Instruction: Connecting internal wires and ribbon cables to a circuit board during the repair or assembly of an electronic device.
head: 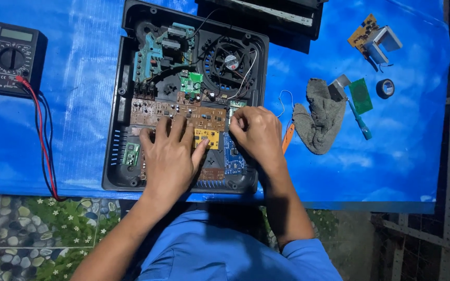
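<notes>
- We see an open black plastic casing (114, 130) lying flat on a blue sheet (79, 93), its lid off, and it serves as the container here
- Inside it we count a long brown circuit board (154, 110) whose long axis runs left to right across the middle of the casing, a small round fan (230, 61) in the upper right part, a bright green little board (191, 82) just left of the fan, a teal part (154, 52) in the upper left part, a blue board (232, 156) and a yellow board (210, 136) lower down, and a small green board (131, 153) at the lower left
- Our left hand (170, 156) lies flat over the lower middle of the casing, fingers spread and pointing away from us, their tips resting on the brown circuit board
- Our right hand (259, 132) sits at the right end of that board, fingers curled in together as if pinching something small; we cannot tell what it grips
- Outside the casing we see a black multimeter (11, 57) at far left with red and black leads (42, 140) trailing toward us
- To the right lie a grey rag (316, 117), a screwdriver with a teal handle (359, 122), a roll of black tape (385, 88) and a loose board with a metal piece (373, 36)
</notes>
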